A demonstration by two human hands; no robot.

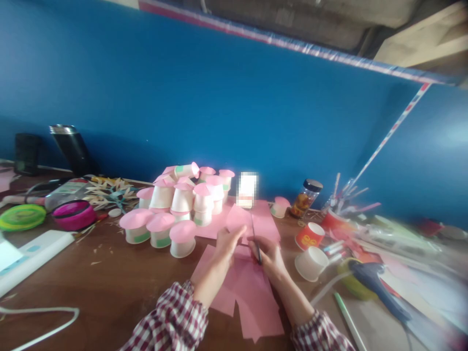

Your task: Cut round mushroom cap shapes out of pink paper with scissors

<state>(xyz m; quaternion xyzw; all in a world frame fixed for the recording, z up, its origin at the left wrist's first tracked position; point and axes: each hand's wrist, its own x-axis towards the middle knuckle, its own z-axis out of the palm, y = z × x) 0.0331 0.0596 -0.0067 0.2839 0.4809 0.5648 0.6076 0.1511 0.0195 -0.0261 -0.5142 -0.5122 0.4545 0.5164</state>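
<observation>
My left hand (227, 243) pinches a piece of pink paper (238, 217) by its near edge. Dark-handled scissors (258, 249) sit in my right hand (268, 258), their thin blade pointing away from me along the right edge of that piece. Beneath both hands lie pink paper sheets (252, 302), some with cut edges. To the left stand several white paper cups with pink paper caps (183, 239), some of them stacked. Whether the blades are apart I cannot make out.
A hot glue gun (380, 285), a white paper cup (312, 263) and a red paper cup (310, 236) are on the right. Behind them stands a dark-lidded jar (306, 199). A white power strip (34, 261) and a black tumbler (71, 148) are at the left.
</observation>
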